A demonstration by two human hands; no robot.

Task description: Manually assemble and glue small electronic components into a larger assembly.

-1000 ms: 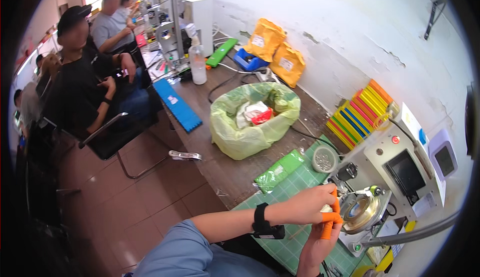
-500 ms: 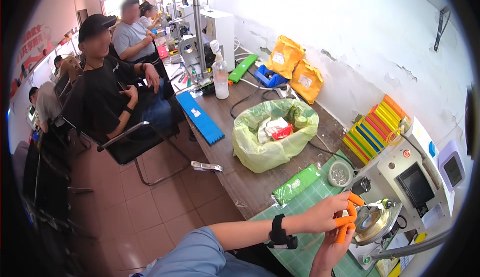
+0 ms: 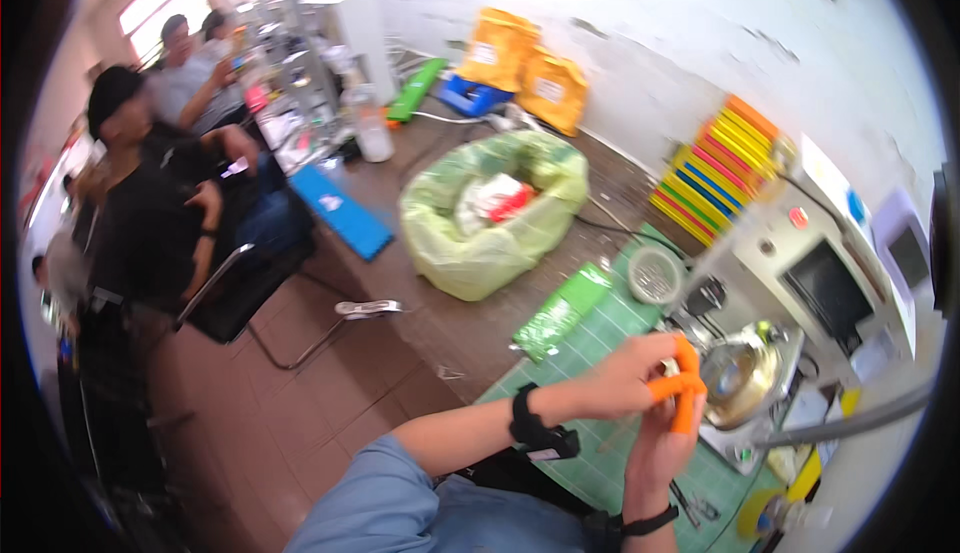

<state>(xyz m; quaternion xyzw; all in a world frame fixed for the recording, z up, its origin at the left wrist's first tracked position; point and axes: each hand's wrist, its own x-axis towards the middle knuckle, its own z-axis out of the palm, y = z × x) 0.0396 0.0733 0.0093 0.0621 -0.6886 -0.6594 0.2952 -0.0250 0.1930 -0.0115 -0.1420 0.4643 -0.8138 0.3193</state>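
Orange finger covers sit on the fingers of both my hands, which meet over the green cutting mat point(image 3: 590, 473). My left hand point(image 3: 618, 378) is closed, its fingertips pressed together against those of the other hand. Just below it, my right hand point(image 3: 662, 450) is closed too, fingers pointing up. Something small and pale shows between the fingers, too small and blurred to name. Right beside my fingertips is the round brass-coloured plate point(image 3: 742, 381) of a bench machine point(image 3: 775, 248) with a dark screen and a red button.
A round bowl point(image 3: 633, 285) of small metal parts and a green packet point(image 3: 562, 315) lie beyond my hands. Left of them stands a bag-lined bin point(image 3: 450, 261). Coloured trays point(image 3: 712, 175) lean by the wall. Thin tools point(image 3: 690, 505) lie near my right wrist. A co-worker point(image 3: 150, 198) sits at left.
The view has turned, so the bench and bin sit further left and higher. My hands have come slightly away from the brass plate and closer together. My right wristband and the thin tools now show.
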